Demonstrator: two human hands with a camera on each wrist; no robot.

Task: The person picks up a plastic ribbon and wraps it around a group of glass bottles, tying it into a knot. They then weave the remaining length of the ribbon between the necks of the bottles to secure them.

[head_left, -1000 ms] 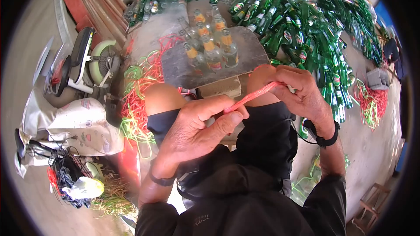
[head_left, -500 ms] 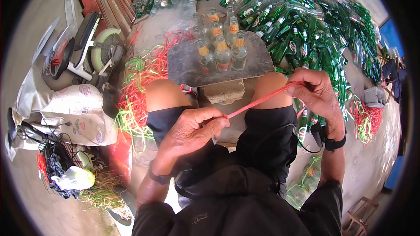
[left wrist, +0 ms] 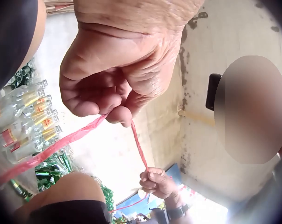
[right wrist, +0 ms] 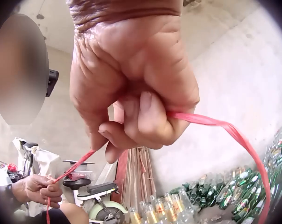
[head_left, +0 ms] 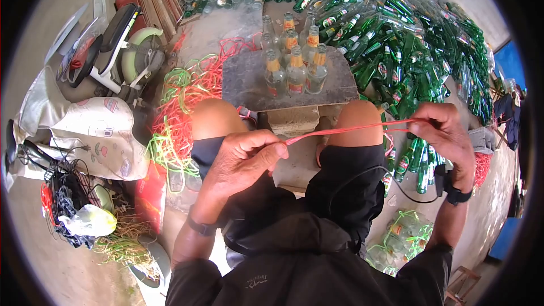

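Pinching a red plastic strand (head_left: 340,130) at both ends of this stretch, the hands work well apart, over the knees, and it's running nearly straight between them! The left hand (head_left: 241,161) grips with thumb against curled fingers; the right hand (head_left: 445,130) has its own tight pinch, with a loose tail curving away from the fingers (right wrist: 152,116). Good form here, I'd judge, is an even, gentle pull: firm enough to take out slack, soft enough not to split the thin plastic. Both pinches want to be secure before any twist or tug, and the tail should hang clear of the tangled strands (head_left: 190,105) beside the knee. Beyond, clear bottles (head_left: 296,73) stand upright on a dark board (head_left: 243,82), so wide elbow swings look best avoided!
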